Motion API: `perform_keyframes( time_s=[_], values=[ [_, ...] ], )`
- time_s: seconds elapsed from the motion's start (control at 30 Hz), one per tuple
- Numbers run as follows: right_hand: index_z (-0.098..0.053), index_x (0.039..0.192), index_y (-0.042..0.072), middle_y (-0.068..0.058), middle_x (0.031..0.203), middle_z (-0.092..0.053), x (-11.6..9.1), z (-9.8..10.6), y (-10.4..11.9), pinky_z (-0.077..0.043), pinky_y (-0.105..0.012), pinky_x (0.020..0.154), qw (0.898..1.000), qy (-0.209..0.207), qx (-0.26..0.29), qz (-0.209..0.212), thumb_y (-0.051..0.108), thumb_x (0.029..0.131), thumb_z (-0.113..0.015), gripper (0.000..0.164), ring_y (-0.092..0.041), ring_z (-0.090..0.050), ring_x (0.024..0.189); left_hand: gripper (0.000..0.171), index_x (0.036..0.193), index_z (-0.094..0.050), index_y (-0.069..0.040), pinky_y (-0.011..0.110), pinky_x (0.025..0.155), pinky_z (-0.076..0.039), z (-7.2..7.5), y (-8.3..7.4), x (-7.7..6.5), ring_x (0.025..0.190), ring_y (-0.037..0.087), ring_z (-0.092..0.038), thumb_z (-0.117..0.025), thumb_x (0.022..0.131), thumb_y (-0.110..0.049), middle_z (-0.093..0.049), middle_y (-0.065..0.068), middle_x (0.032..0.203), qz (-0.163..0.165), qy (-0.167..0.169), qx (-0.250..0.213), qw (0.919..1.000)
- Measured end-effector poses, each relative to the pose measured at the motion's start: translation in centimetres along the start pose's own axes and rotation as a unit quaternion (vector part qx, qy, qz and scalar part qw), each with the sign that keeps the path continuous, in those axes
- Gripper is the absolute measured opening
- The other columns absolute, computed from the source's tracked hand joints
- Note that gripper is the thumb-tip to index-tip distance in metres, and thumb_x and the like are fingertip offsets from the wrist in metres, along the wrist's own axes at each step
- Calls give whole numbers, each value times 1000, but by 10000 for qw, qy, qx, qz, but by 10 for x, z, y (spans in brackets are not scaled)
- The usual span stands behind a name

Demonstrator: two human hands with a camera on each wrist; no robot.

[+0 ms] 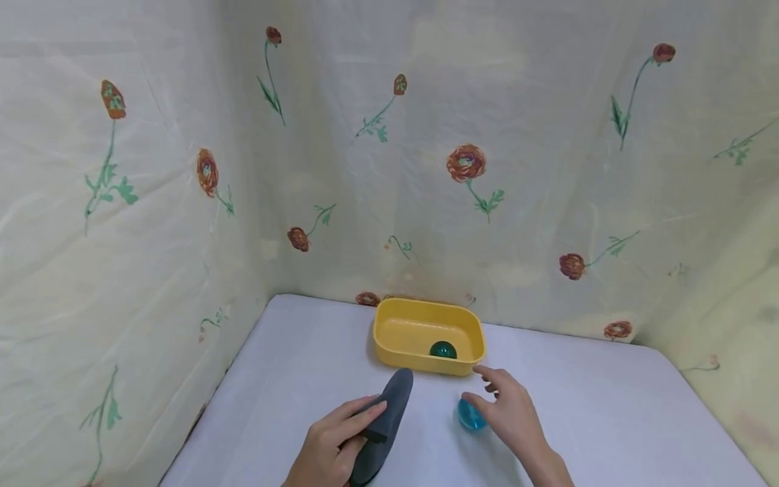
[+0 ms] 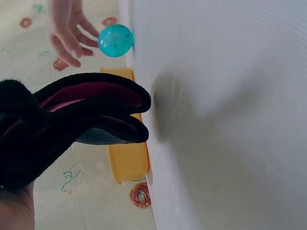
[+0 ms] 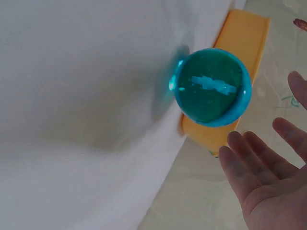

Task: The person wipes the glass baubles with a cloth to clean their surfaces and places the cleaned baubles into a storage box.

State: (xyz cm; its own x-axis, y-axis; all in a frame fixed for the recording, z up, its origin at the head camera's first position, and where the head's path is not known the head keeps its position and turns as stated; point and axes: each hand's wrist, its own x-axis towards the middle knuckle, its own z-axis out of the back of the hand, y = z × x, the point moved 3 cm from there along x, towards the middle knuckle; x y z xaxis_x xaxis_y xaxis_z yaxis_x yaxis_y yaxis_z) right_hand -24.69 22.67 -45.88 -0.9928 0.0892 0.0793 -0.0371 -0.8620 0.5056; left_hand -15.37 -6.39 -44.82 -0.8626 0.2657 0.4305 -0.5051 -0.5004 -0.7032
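My left hand (image 1: 331,439) grips a long, dark grey fabric item (image 1: 389,412) that tapers to a rounded tip. Black edging and a red-pink lining show on the fabric item (image 2: 96,98) in the left wrist view, where it ends in two rounded lobes; its exact kind I cannot tell. On the table, a see-through blue ball (image 1: 470,416) sits by my right hand (image 1: 511,416). The fingers of that hand are spread and loosely bent around the near side of the ball (image 3: 213,87), thumb overlapping it in the head view.
Behind both hands stands a yellow rectangular tub (image 1: 389,358) with a dark green ball (image 1: 443,350) inside. The white tabletop (image 1: 304,358) meets a flower-printed curtain (image 1: 517,223) along its back and sides.
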Motion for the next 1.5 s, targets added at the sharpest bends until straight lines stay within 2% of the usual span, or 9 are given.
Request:
perform_keyframes(
  time_s=[0.23, 0.47, 0.7, 0.93, 1.13, 1.23, 1.37, 1.5],
  values=[
    [-58, 124, 25, -1, 120, -57, -5, -12, 0, -51, -45, 85, 9984, 452, -317, -86, 38, 71, -77, 58, -22, -54, 103, 65, 127, -52, -37, 27, 88, -54, 0, 0, 1, 113, 13, -59, -56, 81, 8, -57, -5, 128, -276, -80, -54, 9996],
    [-63, 117, 23, -2, 114, -58, -6, -20, -5, -50, -47, 86, 9958, 678, -617, -83, 29, 68, -80, 52, -22, -54, 98, 65, 127, -51, -38, 26, 88, -53, -1, 0, 1, 113, 12, -59, -56, 82, 8, -56, -5, 128, -169, 9, -67, 9998],
    [-62, 119, 22, -3, 112, -59, -6, -27, -11, -50, -48, 86, 9938, 921, -615, -37, 25, 65, -82, 58, -22, -56, 97, 65, 127, -52, -36, 28, 87, -54, 1, 1, 0, 112, 14, -60, -56, 81, 10, -57, -3, 127, -263, -53, -58, 9996],
    [-61, 121, 19, -6, 111, -61, -5, -30, -16, -50, -49, 85, 9940, 945, -515, -176, 25, 65, -82, 60, -23, -55, 96, 65, 128, -51, -37, 28, 87, -54, 1, 3, 1, 113, 14, -59, -55, 82, 9, -56, -5, 128, -185, -46, -69, 9998],
    [-60, 122, 18, -8, 116, -62, -9, -31, -17, -48, -54, 88, 9955, 830, -238, -397, 23, 65, -82, 61, -27, -55, 104, 62, 128, -51, -38, 28, 89, -53, -2, 3, 1, 114, 13, -58, -56, 83, 5, -56, -6, 129, -124, -57, -89, 9999],
    [-58, 124, 19, -9, 122, -60, -13, -30, -16, -47, -54, 91, 9966, 694, 85, -446, 26, 67, -81, 62, -30, -54, 111, 60, 128, -50, -39, 28, 91, -52, -3, 4, 3, 116, 12, -57, -55, 85, 3, -55, -8, 129, 66, -12, -204, 9998],
    [-57, 125, 20, -9, 127, -58, -21, -26, -13, -49, -51, 91, 9968, 429, 558, -389, 30, 68, -80, 62, -30, -54, 114, 58, 127, -50, -41, 28, 92, -51, -5, 2, 4, 118, 11, -55, -55, 86, 1, -54, -10, 129, 304, 43, -345, 9989],
    [-54, 127, 20, -7, 124, -60, -29, -20, -7, -52, -46, 88, 9938, 177, 991, -467, 30, 68, -80, 65, -27, -55, 110, 58, 127, -50, -41, 28, 93, -51, -8, 0, 5, 118, 10, -55, -55, 86, 0, -54, -11, 129, 333, 51, -352, 9988]
  ],
)
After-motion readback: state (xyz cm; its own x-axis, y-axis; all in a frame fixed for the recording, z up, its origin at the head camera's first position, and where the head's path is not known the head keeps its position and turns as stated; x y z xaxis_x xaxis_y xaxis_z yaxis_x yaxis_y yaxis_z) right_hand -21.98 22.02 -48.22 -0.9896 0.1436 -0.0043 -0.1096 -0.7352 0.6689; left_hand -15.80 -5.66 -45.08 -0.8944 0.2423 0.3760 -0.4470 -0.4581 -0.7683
